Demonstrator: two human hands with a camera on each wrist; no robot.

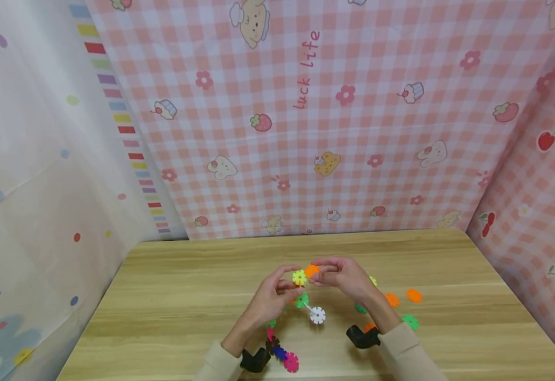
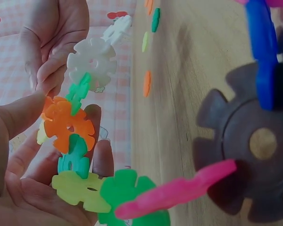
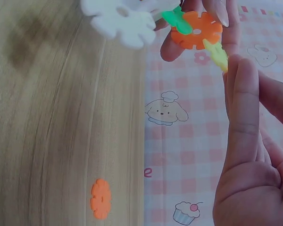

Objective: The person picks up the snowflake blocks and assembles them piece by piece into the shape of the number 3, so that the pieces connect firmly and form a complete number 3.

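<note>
My left hand (image 1: 271, 297) holds a chain of slotted plastic snowflake discs, with an orange disc (image 2: 68, 128) of the chain between its thumb and fingers. A yellow disc (image 1: 299, 277) sticks up at the top. From the chain one branch runs to a white disc (image 1: 317, 316); another hangs down through a brown disc (image 2: 254, 155) and a blue disc (image 1: 280, 353) to a pink disc (image 1: 291, 363). My right hand (image 1: 346, 276) pinches an orange snowflake disc (image 1: 311, 271) right beside the yellow one. Fingers hide where these two meet.
Loose discs lie on the wooden table (image 1: 172, 307) around the right forearm, among them an orange disc (image 1: 414, 296) and a green disc (image 1: 410, 321). Black wrist mounts (image 1: 363, 337) are on both wrists. A pink checked cloth (image 1: 277, 143) hangs behind the table.
</note>
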